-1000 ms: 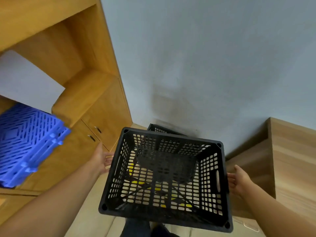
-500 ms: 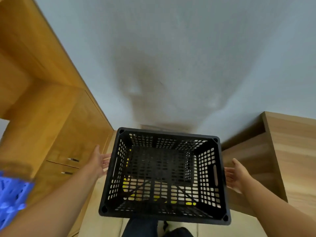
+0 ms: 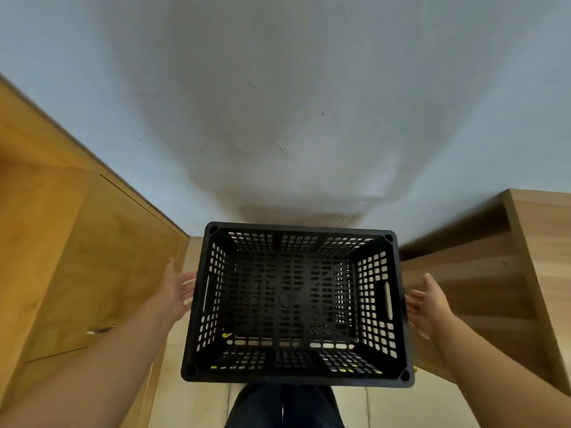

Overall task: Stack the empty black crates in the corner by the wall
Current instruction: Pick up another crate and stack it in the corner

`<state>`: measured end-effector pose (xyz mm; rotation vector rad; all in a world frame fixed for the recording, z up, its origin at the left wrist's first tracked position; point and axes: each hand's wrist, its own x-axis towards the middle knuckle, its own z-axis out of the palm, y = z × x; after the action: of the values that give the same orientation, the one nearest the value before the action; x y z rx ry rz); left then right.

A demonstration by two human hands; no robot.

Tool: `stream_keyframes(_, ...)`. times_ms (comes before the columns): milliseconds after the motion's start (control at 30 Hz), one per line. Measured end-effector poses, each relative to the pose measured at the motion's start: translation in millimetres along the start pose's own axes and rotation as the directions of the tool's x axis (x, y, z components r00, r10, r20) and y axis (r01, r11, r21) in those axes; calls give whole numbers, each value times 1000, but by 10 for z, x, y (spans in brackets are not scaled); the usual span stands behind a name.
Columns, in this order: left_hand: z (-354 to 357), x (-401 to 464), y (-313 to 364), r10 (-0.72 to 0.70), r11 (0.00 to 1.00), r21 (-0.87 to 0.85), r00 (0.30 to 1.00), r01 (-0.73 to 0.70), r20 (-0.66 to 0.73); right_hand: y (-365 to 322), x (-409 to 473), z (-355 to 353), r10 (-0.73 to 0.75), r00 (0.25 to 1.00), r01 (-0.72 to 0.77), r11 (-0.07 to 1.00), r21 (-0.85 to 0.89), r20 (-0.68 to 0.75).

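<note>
A: Well, where is the black crate [image 3: 296,304]?
B: In the middle of the view, open side up, its far rim close against the grey wall [image 3: 278,103] — between a wooden cabinet [image 3: 77,257] on the left and a wooden unit [image 3: 509,273] on the right.
A: And the hands?
B: The left hand [image 3: 174,291] is at the crate's left side, palm turned toward it, fingers straight; the fingertips reach the rim's outer edge, though I cannot tell whether they touch. The right hand [image 3: 431,304] sits just beside the right wall, fingers loose and spread — gripping nothing.
A: Anything inside the crate?
B: No; only its perforated floor, with dark slots showing through. Below the near rim, dark trouser legs [image 3: 284,406] and a pale floor [image 3: 191,403].
</note>
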<state>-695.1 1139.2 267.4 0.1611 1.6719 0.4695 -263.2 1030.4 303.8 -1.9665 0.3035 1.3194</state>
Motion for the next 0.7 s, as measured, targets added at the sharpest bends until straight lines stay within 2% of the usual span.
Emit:
stream_keyframes(367, 365, 450, 100, 11, 999, 33, 1000, -12, 17, -88, 546, 123, -3, 1000, 3, 1000, -4, 3)
stream_keyframes(700, 469, 516, 5, 64, 997, 55, 996, -61, -64, 40, 868, 40, -11, 999, 13, 999, 45, -32)
